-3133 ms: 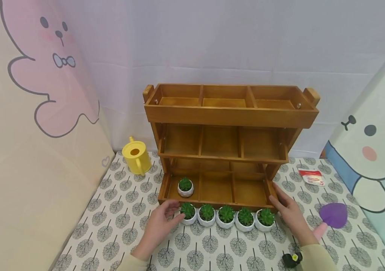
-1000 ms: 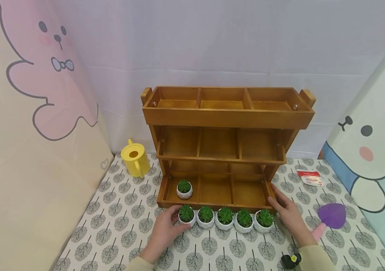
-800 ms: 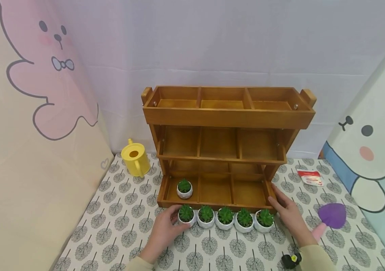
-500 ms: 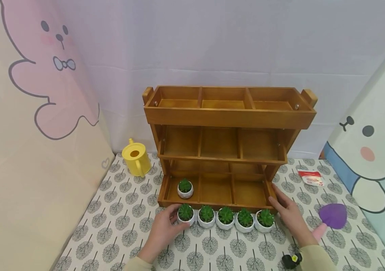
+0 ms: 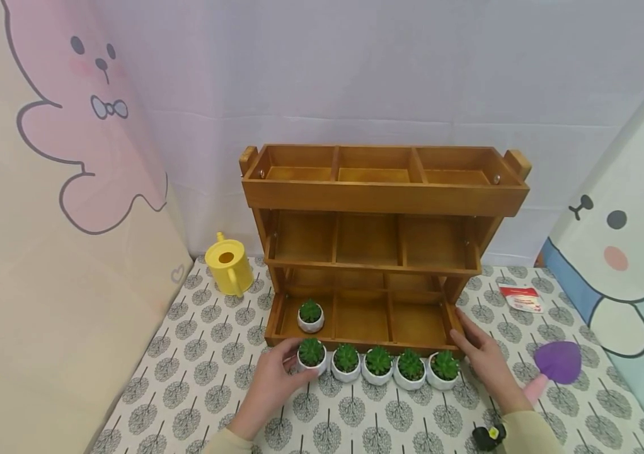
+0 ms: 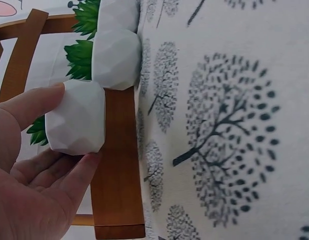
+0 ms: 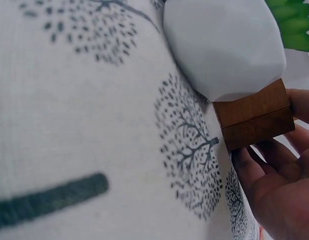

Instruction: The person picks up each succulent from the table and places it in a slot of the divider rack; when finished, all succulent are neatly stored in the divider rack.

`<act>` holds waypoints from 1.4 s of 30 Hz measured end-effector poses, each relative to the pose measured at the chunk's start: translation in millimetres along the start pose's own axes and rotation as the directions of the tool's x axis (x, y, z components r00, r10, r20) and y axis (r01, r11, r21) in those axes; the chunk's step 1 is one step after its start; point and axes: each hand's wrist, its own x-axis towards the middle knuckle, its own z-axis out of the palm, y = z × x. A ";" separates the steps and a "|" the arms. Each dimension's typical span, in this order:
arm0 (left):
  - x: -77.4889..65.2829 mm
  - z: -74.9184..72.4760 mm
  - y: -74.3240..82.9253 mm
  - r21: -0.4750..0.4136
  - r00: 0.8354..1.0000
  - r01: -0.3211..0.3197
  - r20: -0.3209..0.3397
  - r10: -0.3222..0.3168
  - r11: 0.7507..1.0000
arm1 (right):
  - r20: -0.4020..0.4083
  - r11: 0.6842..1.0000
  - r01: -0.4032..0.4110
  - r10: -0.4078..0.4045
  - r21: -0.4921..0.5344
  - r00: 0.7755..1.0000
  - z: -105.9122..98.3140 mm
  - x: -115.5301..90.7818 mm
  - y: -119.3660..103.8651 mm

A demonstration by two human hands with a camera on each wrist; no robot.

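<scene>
My left hand pinches a small potted succulent at the left end of a row in front of a three-tier wooden plant stand. In the left wrist view, the white faceted pot sits between thumb and fingers, raised off the tablecloth compared with its neighbour. My right hand grips the right end of the stand's bottom tier, thumb and fingers around the wooden corner. Another potted succulent stands in that tier's left compartment.
Several potted succulents line the stand's front edge. A yellow watering can stands back left. At right lie a red-and-white packet, a purple toy shovel with a pink handle, and a small black object by the right sleeve.
My left hand has closed in on the leftmost potted succulent and lifted it slightly, leaving a small gap to its neighbour. The right hand has stayed on the stand.
</scene>
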 end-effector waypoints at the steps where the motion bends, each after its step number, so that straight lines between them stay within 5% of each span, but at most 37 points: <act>1: 0.4 -0.5 1.0 -0.005 1.000 -0.009 0.001 0.009 1.000 | 0.000 1.000 0.001 -0.001 -0.001 1.000 0.0 0.0 0.0; 19: 23.5 0.3 23.5 0.073 0.999 -0.031 -0.007 0.032 0.997 | -0.001 1.000 0.007 -0.007 -0.006 1.000 -0.7 2.6 2.4; 42: 67.0 27.5 38.1 0.061 0.997 -0.080 0.028 0.078 0.995 | -0.009 1.000 0.023 -0.023 0.021 1.000 0.2 2.2 3.3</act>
